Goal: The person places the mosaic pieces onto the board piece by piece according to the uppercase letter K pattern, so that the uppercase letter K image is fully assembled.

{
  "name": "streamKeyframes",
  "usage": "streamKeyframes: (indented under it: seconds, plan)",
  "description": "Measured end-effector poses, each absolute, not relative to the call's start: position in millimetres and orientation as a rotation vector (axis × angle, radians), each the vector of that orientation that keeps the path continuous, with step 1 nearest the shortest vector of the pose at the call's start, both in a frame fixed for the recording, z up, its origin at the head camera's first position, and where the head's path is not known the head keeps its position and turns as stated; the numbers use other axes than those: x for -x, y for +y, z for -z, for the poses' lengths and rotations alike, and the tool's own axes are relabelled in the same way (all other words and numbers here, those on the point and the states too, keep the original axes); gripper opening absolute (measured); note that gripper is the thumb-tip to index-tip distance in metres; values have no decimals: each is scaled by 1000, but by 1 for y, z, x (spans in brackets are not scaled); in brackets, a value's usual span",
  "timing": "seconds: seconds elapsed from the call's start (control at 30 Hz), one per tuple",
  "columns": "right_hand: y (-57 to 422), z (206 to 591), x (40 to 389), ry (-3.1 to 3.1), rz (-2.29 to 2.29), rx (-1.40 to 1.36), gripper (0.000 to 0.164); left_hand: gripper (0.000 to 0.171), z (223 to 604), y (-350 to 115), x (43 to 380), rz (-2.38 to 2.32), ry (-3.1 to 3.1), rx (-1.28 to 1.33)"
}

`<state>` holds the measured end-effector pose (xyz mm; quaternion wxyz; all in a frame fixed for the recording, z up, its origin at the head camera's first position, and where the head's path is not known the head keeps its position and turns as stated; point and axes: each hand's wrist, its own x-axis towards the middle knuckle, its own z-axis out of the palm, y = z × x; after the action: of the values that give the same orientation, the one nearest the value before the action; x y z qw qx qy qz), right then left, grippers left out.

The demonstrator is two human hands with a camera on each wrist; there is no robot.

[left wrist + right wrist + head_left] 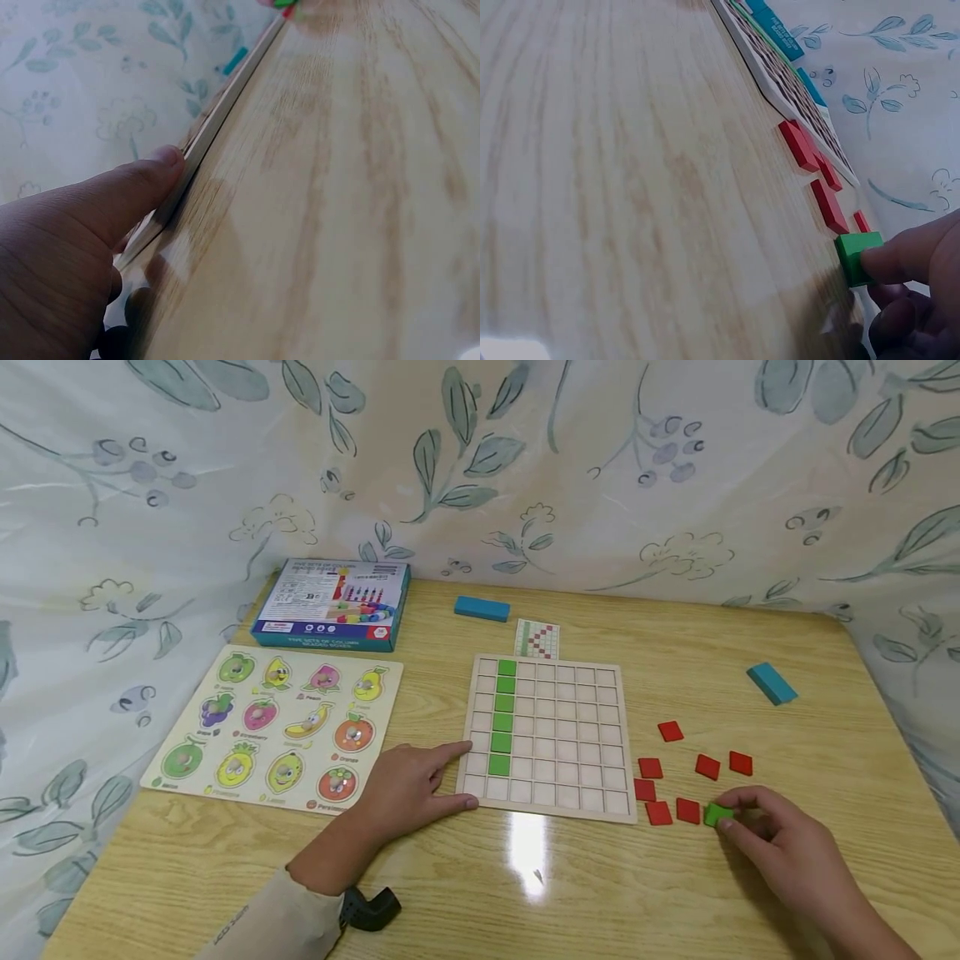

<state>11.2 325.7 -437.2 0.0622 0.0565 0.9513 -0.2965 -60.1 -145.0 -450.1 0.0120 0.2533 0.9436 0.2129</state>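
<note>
My right hand (791,843) pinches a green square tile (717,814) between thumb and fingers, low over the table to the right of the board. In the right wrist view the green tile (855,257) is tilted, with the thumb on its face. Several red tiles (687,811) lie loose between this hand and the wooden grid board (558,814). Green tiles (502,742) fill most of the board's second column, all but its lowest cell. At the board's lower left, my left hand (405,789) touches the edge with outstretched index finger and thumb.
Behind the board lies a small pattern card (537,639). Blue blocks lie at the back (482,608) and on the right (771,683). To the left are a fruit puzzle board (285,727) and a flat box (330,604). A patterned curtain (480,468) hangs behind the table.
</note>
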Motion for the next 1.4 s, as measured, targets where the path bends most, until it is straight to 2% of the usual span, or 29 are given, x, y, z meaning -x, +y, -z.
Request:
streamKeyframes:
  seconds: [0.33,0.67,1.4]
  plan:
    - [325,430,-10,2899,851,-272,18,78,449,-145,60,-666,2944,-801]
    - [317,419,-10,2886,919,-335,25,76,451,-146,61,-671,2952,-831]
    - [264,411,14,2914,1166,-36,7,77,451,-146,61,-656,2948,-820]
